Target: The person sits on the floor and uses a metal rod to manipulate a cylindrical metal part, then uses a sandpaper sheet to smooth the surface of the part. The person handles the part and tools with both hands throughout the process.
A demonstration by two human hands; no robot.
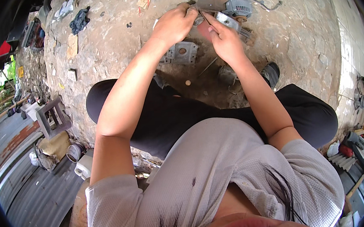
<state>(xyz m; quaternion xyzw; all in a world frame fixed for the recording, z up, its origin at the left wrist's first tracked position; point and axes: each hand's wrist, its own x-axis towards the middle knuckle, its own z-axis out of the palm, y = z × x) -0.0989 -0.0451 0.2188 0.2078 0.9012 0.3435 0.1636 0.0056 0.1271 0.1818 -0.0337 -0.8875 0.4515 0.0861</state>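
Below the camera, between the person's bent knees, a flat grey metal plate (181, 53) with a round hole is lying on the dusty stone ground (109, 37), and a thin rod (207, 66) is lying just beside it. Just past the plate, both hands are meeting over a small grey electric motor (234, 6). The left hand (174, 24) is curling shut, its fingers pressing together around a small metal part at the motor's near end. The right hand (224, 39) is pinching a slim tool (204, 17) between thumb and fingertips (what the tool is, I cannot tell), with its tip reaching to where the left fingers are gripping. A silvery bracket (228, 21) is sticking out of the motor beside the right hand's fingers. Farther off to the left, a dark crumpled rag (79, 19) is lying on the stone, with a pale scrap (65, 8) beyond it.
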